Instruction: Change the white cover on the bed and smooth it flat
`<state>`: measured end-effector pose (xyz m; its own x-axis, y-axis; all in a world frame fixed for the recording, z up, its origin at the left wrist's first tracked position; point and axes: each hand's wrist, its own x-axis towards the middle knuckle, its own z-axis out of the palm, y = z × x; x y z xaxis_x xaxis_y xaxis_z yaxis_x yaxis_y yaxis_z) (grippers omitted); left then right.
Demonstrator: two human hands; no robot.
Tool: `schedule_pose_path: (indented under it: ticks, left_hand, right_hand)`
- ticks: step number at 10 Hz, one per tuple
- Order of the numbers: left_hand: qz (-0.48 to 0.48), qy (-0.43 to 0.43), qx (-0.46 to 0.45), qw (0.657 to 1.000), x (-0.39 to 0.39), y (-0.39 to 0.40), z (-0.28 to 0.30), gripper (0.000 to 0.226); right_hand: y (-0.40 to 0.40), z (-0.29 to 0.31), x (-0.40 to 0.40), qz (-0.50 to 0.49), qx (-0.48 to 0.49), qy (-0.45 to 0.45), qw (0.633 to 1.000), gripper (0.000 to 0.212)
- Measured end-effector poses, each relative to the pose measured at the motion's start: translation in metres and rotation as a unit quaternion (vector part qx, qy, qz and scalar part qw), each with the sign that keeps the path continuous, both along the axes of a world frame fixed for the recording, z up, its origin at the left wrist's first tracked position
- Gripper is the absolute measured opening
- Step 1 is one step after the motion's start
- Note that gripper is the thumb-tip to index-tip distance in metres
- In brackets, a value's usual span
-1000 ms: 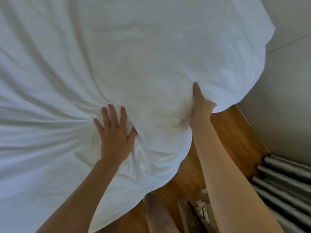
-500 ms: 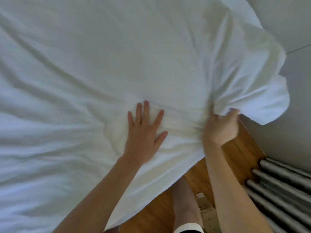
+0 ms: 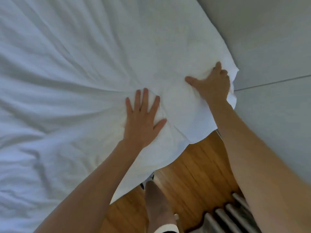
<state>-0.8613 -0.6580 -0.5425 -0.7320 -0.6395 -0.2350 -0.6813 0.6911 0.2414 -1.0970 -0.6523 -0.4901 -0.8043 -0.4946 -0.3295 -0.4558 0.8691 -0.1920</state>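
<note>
Since half a second ago the right hand has carried the lifted corner of the white cover back down and out toward the wall; the flap that hung loose in the air now lies on the bed. The left hand has stayed about where it was.

That left hand lies flat, fingers straight and spread, pressing the cloth near the bed's edge, its grip released. The right hand rests on the corner with thumb stretched toward the left hand and fingers bent into the cloth at the far edge; whether they pinch the cloth or only push it, I cannot tell.

Folds fan out leftward from under the left palm, so the slack seems to run from the hands across the bed. The corner lies right of and beyond the left hand, under the right hand, which is the nearer one to seat it. Below, the cover's edge hangs over the wooden floor beside a ribbed radiator.
</note>
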Motion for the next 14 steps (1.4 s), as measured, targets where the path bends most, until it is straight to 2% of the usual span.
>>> schedule_pose_path:
  ticks: [1,2,3,4,5,6,7,8,9,10,11,12,13,14]
  left_hand:
    - [-0.008,-0.002,-0.003,1.000,-0.018,-0.007,-0.002,0.073]
    - [-0.081,0.017,0.000,0.997,-0.019,-0.004,0.001,0.069]
    - [-0.214,0.058,-0.005,0.975,-0.014,0.016,-0.002,0.066]
    - [-0.362,0.099,0.053,0.925,0.003,0.055,0.016,0.056]
    - [-0.338,0.146,0.065,0.928,0.038,0.052,0.039,0.046]
    - [-0.091,0.171,-0.041,0.980,0.093,-0.024,0.042,0.039]
    - [0.204,0.069,-0.168,0.962,0.180,-0.115,0.031,0.043]
    - [0.394,-0.019,-0.152,0.906,0.256,-0.149,0.016,0.054]
    - [0.399,-0.036,-0.152,0.904,0.248,-0.118,-0.016,0.059]
    - [0.330,0.046,-0.111,0.936,0.169,-0.061,-0.031,0.061]
    - [0.142,0.105,-0.012,0.984,0.089,-0.001,-0.016,0.060]
    - [-0.047,0.034,0.055,0.997,0.057,0.042,0.003,0.064]
    - [-0.140,-0.058,0.169,0.974,0.065,0.072,0.038,0.069]
    - [-0.081,-0.064,0.211,0.972,0.092,0.065,0.080,0.066]
  right_hand:
    - [0.002,-0.017,0.014,0.138,-0.055,0.120,0.982,0.051]
    - [0.019,-0.001,-0.006,0.163,-0.120,0.174,0.964,0.047]
    - [0.029,0.000,-0.030,0.110,-0.011,0.150,0.982,0.048]
    - [0.013,0.000,-0.006,-0.017,-0.046,0.156,0.987,0.054]
    - [-0.031,0.009,0.056,0.115,-0.210,0.240,0.941,0.073]
    - [-0.092,0.017,0.141,0.314,-0.271,0.176,0.893,0.060]
    - [-0.152,0.012,0.227,0.469,-0.208,0.109,0.852,0.057]
    - [-0.188,-0.017,0.283,0.566,-0.129,0.068,0.811,0.059]
    - [-0.168,-0.065,0.251,0.485,-0.089,0.095,0.865,0.061]
    - [-0.108,-0.082,0.138,0.351,-0.050,0.143,0.924,0.064]
    - [-0.048,-0.060,0.047,0.229,0.033,0.132,0.964,0.071]
    - [-0.025,-0.046,0.035,0.115,0.069,0.109,0.985,0.071]
    - [-0.019,-0.016,0.054,0.099,0.125,0.066,0.985,0.065]
    - [-0.023,0.027,0.096,0.166,0.133,0.023,0.977,0.065]
